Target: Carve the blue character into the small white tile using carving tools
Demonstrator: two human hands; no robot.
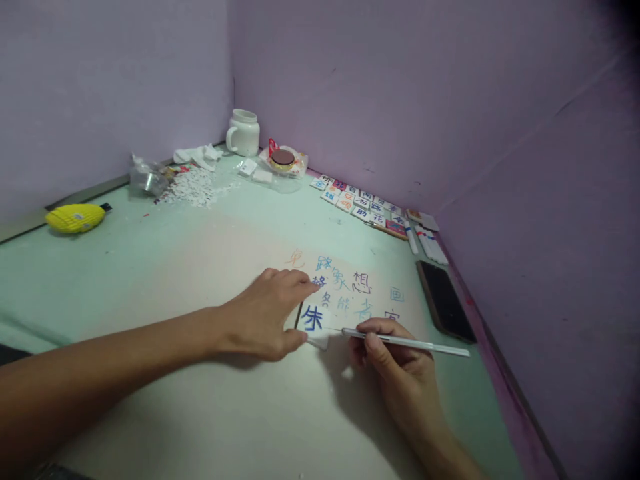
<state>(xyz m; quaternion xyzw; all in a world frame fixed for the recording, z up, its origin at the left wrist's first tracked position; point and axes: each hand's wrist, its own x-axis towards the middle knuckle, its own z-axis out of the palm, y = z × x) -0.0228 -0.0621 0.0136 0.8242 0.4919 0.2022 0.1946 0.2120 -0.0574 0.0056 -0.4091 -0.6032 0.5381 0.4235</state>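
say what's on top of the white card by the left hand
A blue character shows on the white card. The left hand covers some edge; the underside isn't visible.

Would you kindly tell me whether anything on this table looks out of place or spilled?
Yes: white scraps lie scattered by the left wall, looking like uncollected litter. Coloured characters also appear to sit directly on the table, beyond the tile, where writing seems odd.
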